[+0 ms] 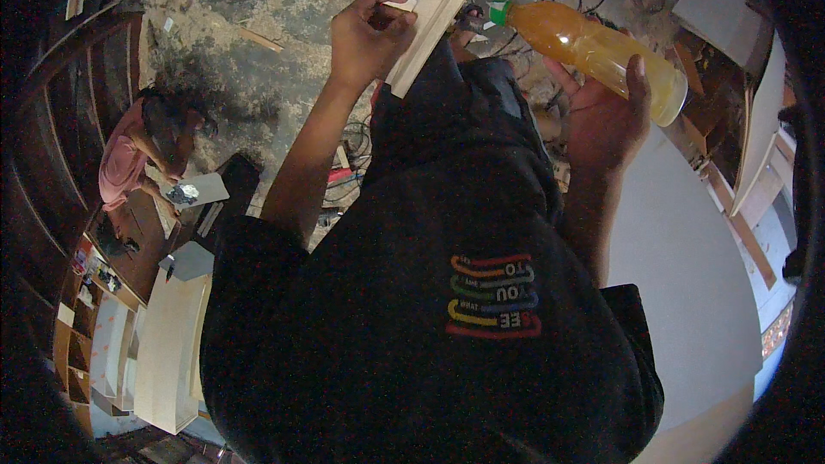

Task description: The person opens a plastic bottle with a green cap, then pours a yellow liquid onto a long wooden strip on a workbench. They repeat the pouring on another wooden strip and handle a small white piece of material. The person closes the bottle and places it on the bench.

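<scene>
My left hand (365,34) grips the edge of a long pale wooden strip (434,13) that slants up toward the top of the view. In my right hand (601,116) lies a plastic bottle (593,47) of amber liquid with a green nozzle, its tip pointing left toward the strip. My dark shirt with a coloured print (494,296) fills the lower middle and hides what lies beneath my arms.
A large grey board (687,266) lies to my right. The dusty floor (232,34) carries wood offcuts, cables and red tools. At left a person in pink (129,159) crouches by pale cabinet parts (168,352). More boards lean at the right (760,146).
</scene>
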`<action>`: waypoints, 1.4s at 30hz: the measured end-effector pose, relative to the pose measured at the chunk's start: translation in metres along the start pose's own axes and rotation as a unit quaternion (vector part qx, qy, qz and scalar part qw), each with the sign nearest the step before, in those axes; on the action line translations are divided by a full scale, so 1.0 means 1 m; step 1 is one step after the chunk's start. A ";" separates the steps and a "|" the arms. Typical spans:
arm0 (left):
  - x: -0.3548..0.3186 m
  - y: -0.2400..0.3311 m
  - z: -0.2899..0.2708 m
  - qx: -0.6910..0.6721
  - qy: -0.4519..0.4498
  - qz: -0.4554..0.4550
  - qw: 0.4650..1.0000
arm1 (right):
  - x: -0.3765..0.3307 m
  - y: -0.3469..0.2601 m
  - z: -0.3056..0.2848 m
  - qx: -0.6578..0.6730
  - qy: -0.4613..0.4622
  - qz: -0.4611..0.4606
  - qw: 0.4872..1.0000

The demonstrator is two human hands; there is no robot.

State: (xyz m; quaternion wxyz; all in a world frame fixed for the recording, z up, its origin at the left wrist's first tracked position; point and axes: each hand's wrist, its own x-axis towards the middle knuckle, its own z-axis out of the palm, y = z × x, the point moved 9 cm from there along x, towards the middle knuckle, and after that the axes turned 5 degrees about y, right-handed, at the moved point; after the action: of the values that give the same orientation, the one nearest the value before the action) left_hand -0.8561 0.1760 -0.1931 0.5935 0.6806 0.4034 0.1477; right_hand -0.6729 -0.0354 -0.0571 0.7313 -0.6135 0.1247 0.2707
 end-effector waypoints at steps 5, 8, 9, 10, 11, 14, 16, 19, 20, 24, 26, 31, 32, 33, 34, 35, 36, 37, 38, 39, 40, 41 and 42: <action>0.000 0.009 0.002 0.029 -0.014 0.069 0.997 | -0.002 0.000 0.002 0.001 -0.003 -0.007 1.000; -0.010 0.033 0.008 0.197 -0.020 0.237 0.951 | -0.003 -0.001 0.003 0.003 -0.015 -0.014 1.000; -0.012 0.033 0.010 0.239 -0.031 0.246 0.939 | -0.003 0.001 0.003 -0.004 -0.013 -0.008 1.000; -0.012 0.032 0.012 0.281 -0.041 0.253 0.925 | -0.004 0.002 0.003 -0.007 -0.012 -0.002 1.000; -0.013 0.034 0.012 0.282 -0.046 0.264 0.921 | -0.004 0.002 0.004 -0.008 -0.015 -0.001 1.000; -0.012 0.038 0.013 0.287 -0.057 0.286 0.912 | -0.005 0.003 0.006 -0.006 -0.011 -0.001 1.000; -0.011 0.040 0.014 0.293 -0.065 0.297 0.907 | -0.006 0.002 0.008 0.000 -0.013 -0.002 1.000; -0.009 0.040 0.018 0.315 -0.074 0.304 0.896 | -0.006 0.003 0.009 0.004 -0.005 0.005 1.000; -0.006 0.038 0.018 0.304 -0.077 0.293 0.903 | -0.004 0.004 0.008 0.002 0.000 0.009 1.000; 0.004 0.015 0.020 0.270 -0.093 0.208 0.936 | 0.001 0.010 -0.004 0.005 0.013 0.010 1.000; 0.009 0.009 0.015 0.163 -0.070 0.194 0.965 | 0.002 0.013 -0.005 0.029 -0.016 0.009 0.999; 0.017 -0.038 0.025 -0.129 -0.132 -0.031 0.982 | 0.004 0.025 -0.013 0.021 -0.003 0.046 0.999; 0.019 -0.040 0.022 -0.028 -0.116 -0.008 0.993 | 0.006 0.030 -0.009 0.013 -0.009 0.065 0.998; 0.020 -0.038 0.027 -0.124 -0.152 -0.014 0.980 | 0.009 0.025 -0.007 0.013 -0.011 0.047 0.999; 0.022 -0.041 0.029 -0.155 -0.155 -0.037 0.975 | 0.013 0.026 -0.009 0.010 0.017 0.049 0.999; 0.027 -0.036 0.026 -0.108 -0.154 0.004 0.982 | 0.018 0.021 -0.001 0.013 -0.008 0.035 0.999; 0.027 -0.022 0.020 -0.149 -0.141 0.078 0.976 | 0.020 0.022 0.000 0.012 -0.002 0.042 0.999; 0.035 -0.021 0.015 -0.086 -0.110 0.098 0.985 | 0.026 0.018 0.010 0.037 -0.030 0.025 0.999; 0.032 -0.026 0.018 -0.105 -0.139 0.065 0.983 | 0.026 0.020 0.004 0.011 0.008 0.037 0.999; 0.035 -0.031 0.021 -0.102 -0.157 0.042 0.981 | 0.030 0.019 0.005 0.007 0.013 0.032 0.999; 0.034 -0.031 0.017 -0.101 -0.154 0.053 0.981 | 0.028 0.019 0.008 -0.001 0.008 0.026 1.000; 0.035 -0.026 0.014 -0.077 -0.142 0.094 0.982 | 0.031 0.017 0.007 0.022 0.017 0.023 0.999; 0.034 -0.021 0.013 -0.048 -0.134 0.142 0.979 | 0.031 0.017 0.007 0.038 0.019 0.019 0.999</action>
State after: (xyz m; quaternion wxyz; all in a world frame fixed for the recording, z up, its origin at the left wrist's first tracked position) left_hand -0.8339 0.1915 -0.2257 0.6471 0.7154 0.2114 0.1570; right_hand -0.6579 -0.0194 -0.0854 0.7462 -0.5882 0.1599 0.2678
